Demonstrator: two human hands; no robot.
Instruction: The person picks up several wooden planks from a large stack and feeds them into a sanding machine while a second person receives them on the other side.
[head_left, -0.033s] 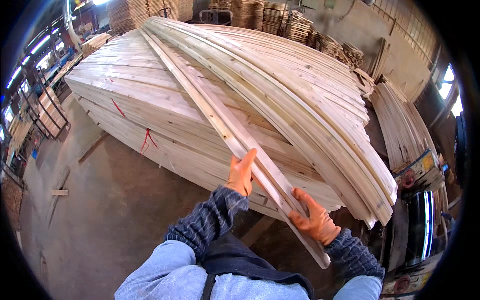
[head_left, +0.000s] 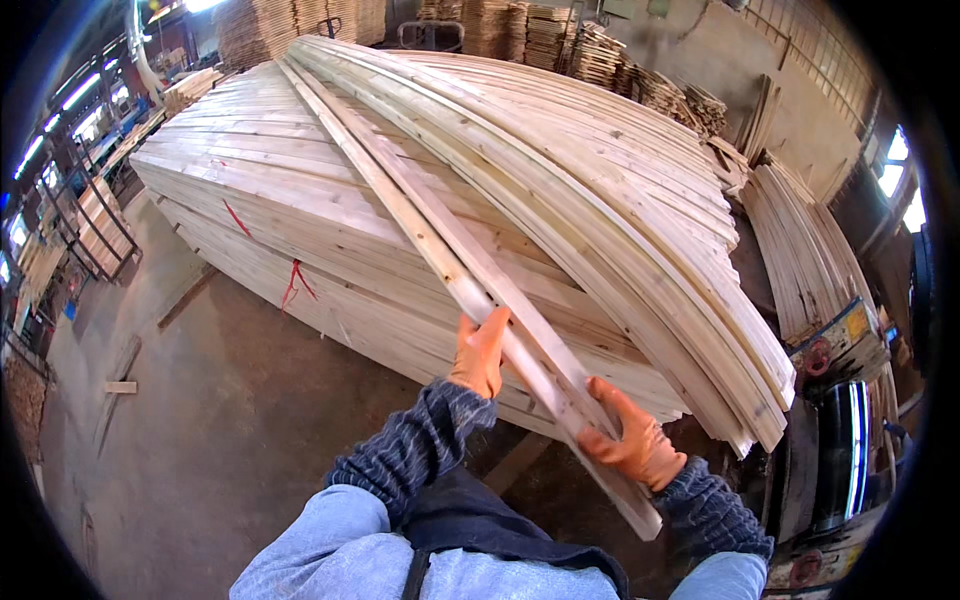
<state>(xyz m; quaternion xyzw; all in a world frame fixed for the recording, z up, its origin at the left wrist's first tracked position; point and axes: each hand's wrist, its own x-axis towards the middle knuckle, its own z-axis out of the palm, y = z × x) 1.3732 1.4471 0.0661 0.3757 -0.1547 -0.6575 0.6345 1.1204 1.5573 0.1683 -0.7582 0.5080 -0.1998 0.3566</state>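
Two long, pale wooden boards lie side by side, slanting from the far top of a lumber stack (head_left: 300, 265) down toward me. My left hand (head_left: 481, 352), in an orange glove, is closed round the left board (head_left: 430, 245), with the thumb along its upper face. Lower down, my gloved right hand (head_left: 634, 436) grips near the close end of the pair, its thumb over the right board (head_left: 520, 310). The fingers of both hands are partly hidden beneath the wood. The near ends of the boards stick out past the stack, close to my body.
More long boards (head_left: 600, 270) lie piled on the stack to the right. Red strapping (head_left: 295, 280) hangs from its side. A worn machine part (head_left: 835, 345) stands at the right, beside another board pile (head_left: 800, 240). A short wood piece (head_left: 120, 387) lies on the concrete floor (head_left: 250, 400).
My left hand has shifted very slightly toward me along the board, and my right hand a touch to the right. The boards have barely moved; both hands keep their hold.
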